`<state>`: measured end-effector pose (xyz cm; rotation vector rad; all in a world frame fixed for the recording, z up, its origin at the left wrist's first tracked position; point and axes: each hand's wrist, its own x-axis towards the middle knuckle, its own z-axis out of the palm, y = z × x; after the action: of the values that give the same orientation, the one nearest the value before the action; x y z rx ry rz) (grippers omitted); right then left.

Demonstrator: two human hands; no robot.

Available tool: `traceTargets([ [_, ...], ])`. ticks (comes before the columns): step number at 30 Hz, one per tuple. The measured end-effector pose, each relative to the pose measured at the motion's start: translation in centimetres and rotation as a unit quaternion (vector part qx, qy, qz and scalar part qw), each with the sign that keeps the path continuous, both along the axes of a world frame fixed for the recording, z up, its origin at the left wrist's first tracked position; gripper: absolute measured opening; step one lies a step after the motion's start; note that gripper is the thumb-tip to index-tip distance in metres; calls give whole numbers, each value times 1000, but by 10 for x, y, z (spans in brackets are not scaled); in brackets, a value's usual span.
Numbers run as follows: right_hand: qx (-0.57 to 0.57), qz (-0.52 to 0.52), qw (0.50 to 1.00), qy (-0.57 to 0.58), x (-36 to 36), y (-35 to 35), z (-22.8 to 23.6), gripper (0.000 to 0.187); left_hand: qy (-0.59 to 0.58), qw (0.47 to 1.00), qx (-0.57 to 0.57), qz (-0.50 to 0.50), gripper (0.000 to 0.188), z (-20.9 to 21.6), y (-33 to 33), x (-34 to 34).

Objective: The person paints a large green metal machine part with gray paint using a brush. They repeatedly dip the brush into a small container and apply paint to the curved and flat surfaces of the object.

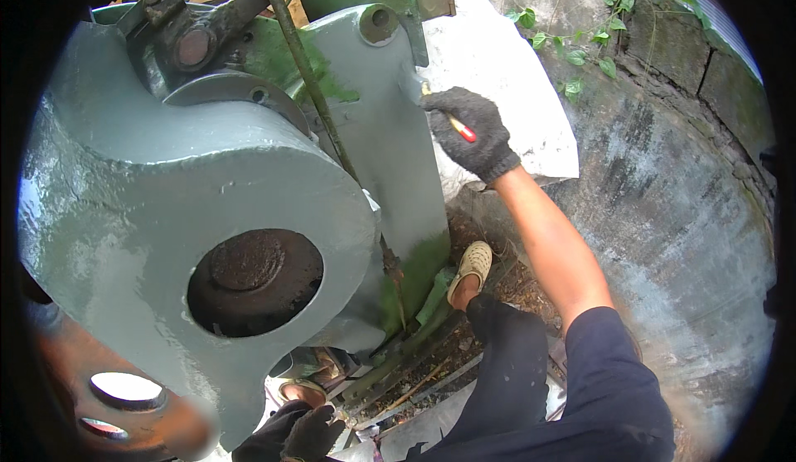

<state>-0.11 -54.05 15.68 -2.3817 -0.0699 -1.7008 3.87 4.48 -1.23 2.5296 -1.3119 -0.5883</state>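
Observation:
My right hand (471, 130), in a dark knit glove, is closed around a paintbrush (461, 128) with a pale, red-tipped handle. The brush's head end points left, at the edge of a tall grey-painted machine plate (381, 122); its bristles are too blurred to make out. Green shows through on that plate near its top and at its lower end. Low in the picture, my gloved left hand (308, 435) has its fingers curled, and whatever they may hold is hidden. Just above it bulges the large, glossy grey machine casting (149, 238) with a dark round opening.
A thin rod (311, 81) slants down across the machine's front. White sheeting (531, 106) lies behind my right hand, against a stained concrete wall (663, 238) with a green vine (601, 35). My tan clog (471, 267) stands on littered ground beside the plate. A rusty perforated part (79, 354) sits lower left.

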Motion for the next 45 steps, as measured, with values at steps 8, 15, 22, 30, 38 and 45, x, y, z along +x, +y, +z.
traceTargets([
  [8, 38, -6, 997, -67, 12, 1, 7, 22, 32, 999, 9, 31, 43, -4, 1, -2],
  [15, 332, 179, 917, -129, 1, 13, -17, 27, 54, 996, 32, 68, 31, -20, 21, 6],
  [22, 444, 122, 878, -133, 34, 3, -74, 40, 2, 998, 52, 36, 27, -19, 8, 5],
  [30, 606, 72, 789, -72, 8, 11, -132, 32, -28, 998, 61, 16, 32, -5, 9, 0],
  [38, 304, 110, 923, -209, 35, 0, 39, 32, 10, 998, -39, 42, 20, -5, 1, -6],
  [45, 468, 177, 847, -178, 36, 23, -80, 43, -11, 999, -26, 44, 19, 8, -3, -10],
])
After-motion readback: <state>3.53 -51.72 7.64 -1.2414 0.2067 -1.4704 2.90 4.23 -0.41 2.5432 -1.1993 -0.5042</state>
